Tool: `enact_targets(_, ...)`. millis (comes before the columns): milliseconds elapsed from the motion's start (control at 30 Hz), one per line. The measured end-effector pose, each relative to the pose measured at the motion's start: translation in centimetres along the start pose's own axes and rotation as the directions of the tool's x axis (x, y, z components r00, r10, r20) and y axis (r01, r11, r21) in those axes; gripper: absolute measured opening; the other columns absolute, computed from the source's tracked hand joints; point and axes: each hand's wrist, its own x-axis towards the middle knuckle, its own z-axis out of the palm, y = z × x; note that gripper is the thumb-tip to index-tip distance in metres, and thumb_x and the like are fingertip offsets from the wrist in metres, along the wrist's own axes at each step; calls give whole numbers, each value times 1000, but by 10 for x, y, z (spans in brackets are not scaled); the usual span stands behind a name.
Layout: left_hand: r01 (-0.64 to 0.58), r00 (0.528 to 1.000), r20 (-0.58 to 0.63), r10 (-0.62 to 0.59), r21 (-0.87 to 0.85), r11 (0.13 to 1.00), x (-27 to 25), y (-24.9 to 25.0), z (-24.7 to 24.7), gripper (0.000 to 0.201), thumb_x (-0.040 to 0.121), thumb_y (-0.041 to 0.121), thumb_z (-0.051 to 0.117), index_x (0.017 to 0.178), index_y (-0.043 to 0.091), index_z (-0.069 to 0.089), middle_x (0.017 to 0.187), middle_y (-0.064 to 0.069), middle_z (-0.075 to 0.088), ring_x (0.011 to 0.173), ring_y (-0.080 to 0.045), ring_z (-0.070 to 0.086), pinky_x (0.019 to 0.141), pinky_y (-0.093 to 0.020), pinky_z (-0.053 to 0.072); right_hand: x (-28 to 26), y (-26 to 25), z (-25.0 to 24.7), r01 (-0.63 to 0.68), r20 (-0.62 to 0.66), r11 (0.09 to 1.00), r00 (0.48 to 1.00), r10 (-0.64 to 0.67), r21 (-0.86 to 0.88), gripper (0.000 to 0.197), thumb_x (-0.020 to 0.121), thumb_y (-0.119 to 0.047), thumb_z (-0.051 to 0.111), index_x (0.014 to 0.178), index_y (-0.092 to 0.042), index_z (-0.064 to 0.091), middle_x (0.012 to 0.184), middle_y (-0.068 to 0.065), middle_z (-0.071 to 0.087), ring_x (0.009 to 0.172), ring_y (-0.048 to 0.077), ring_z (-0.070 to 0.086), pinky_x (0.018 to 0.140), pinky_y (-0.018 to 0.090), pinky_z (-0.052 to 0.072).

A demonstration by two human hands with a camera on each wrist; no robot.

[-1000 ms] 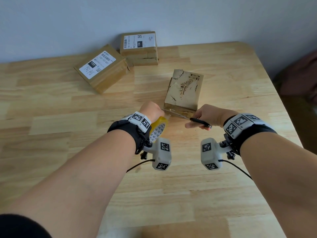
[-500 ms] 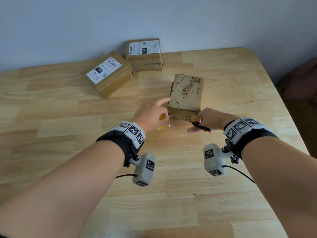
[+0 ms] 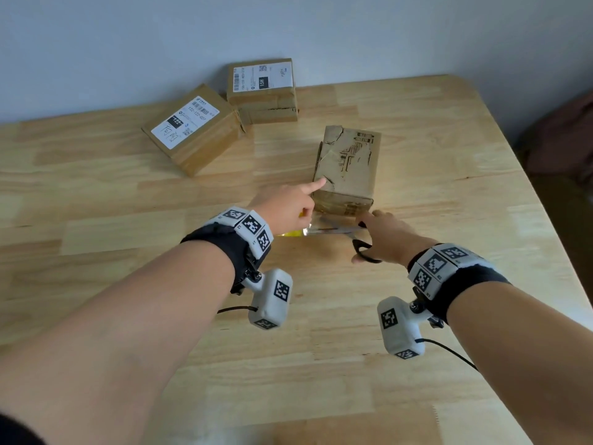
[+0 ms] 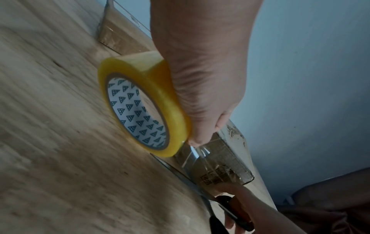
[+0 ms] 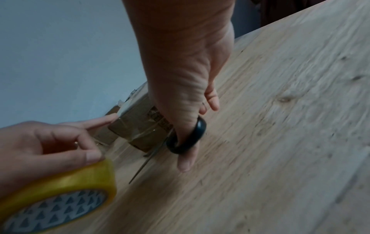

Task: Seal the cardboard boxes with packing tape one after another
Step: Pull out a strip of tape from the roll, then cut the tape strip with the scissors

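A worn cardboard box stands mid-table. My left hand grips a yellow tape roll just in front of the box's near left corner, its index finger stretched out onto that corner. A clear strip of tape runs from the roll to the box's near face. My right hand holds black-handled scissors, thumb through one loop. The blades lie low over the table, pointing left toward the roll. I cannot tell whether the strip is cut.
Two more cardboard boxes with white labels sit at the back by the wall, one angled and one behind it. The wooden table ends at the right, where something dark red lies beyond the edge.
My left hand has rolled over and lowered the tape roll to the table, stretching its index finger onto the box corner. The right hand has lowered the scissors and now holds them flatter.
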Motion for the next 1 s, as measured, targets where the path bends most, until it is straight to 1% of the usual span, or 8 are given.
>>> enact_targets(133, 0, 999, -54, -4, -79, 997, -5, 0, 1, 24, 91, 25, 51, 67, 20, 54, 156, 19, 17, 42, -2, 35, 46, -19, 30, -3, -2, 5, 20, -24, 999, 1000, -19, 41, 87, 73, -34, 81, 140, -12, 30, 133, 9, 47, 122, 27, 42, 97, 42, 45)
enact_targets(233, 38, 994, -97, -53, -150, 988, -10, -2, 3, 24, 92, 27, 51, 71, 16, 57, 156, 17, 20, 38, -4, 33, 44, -18, 27, -6, -3, 4, 22, -45, 997, 999, -25, -71, 60, 82, -40, 70, 132, -17, 47, 127, 3, 50, 116, 22, 43, 87, 36, 49)
enact_targets(300, 90, 985, -123, -123, -242, 966, -14, -4, 4, 23, 93, 28, 53, 73, 17, 58, 156, 16, 22, 39, -5, 37, 46, -21, 34, -11, -8, -2, -4, -208, 996, 978, -14, -87, 35, 91, -39, 60, 118, -16, 59, 115, 2, 56, 104, 20, 49, 75, 30, 47)
enact_targets(433, 150, 947, -195, -254, -430, 890, -19, -12, 7, 23, 93, 31, 54, 79, 16, 63, 153, 11, 31, 82, -16, 61, 79, -33, 50, -6, -27, -22, 105, -599, 984, 782, -170, -141, 33, 96, -34, 50, 120, -12, 58, 119, 10, 55, 110, 28, 51, 96, 37, 38)
enact_targets(533, 158, 922, -222, -318, -533, 831, -21, -19, 9, 22, 94, 28, 55, 85, 13, 66, 148, 8, 38, 124, -14, 48, 90, -27, 35, 20, -46, -33, 116, -481, 975, 855, -194, -187, 53, 101, -42, 35, 149, -22, 27, 158, 8, 19, 146, 26, 17, 119, 41, 7)
enact_targets(633, 170, 903, -237, -359, -570, 804, -18, -24, 12, 21, 93, 27, 55, 87, 11, 68, 144, 6, 44, 127, -14, 45, 93, -24, 29, 44, -49, -21, 79, -369, 968, 915, -165, -237, 59, 103, -41, 27, 154, -26, 2, 162, 1, -3, 148, 23, 0, 119, 40, -2)
enact_targets(833, 185, 888, -231, -396, -609, 771, -8, -31, 18, 20, 93, 26, 56, 89, 11, 68, 134, 6, 50, 119, -11, 49, 94, -25, 34, 58, -35, -3, 119, -499, 944, 825, -266, -308, 67, 98, -36, 47, 154, -24, 12, 160, 4, 16, 146, 29, 18, 118, 42, 10)
enact_targets(1000, 194, 877, -236, -418, -623, 758, -2, -35, 16, 19, 93, 25, 56, 90, 10, 68, 126, 5, 54, 113, -11, 51, 94, -25, 36, 59, -31, -7, 137, -450, 930, 845, -289, -340, 77, 90, -44, 59, 153, -27, 17, 159, 2, 19, 146, 29, 19, 119, 45, 8)
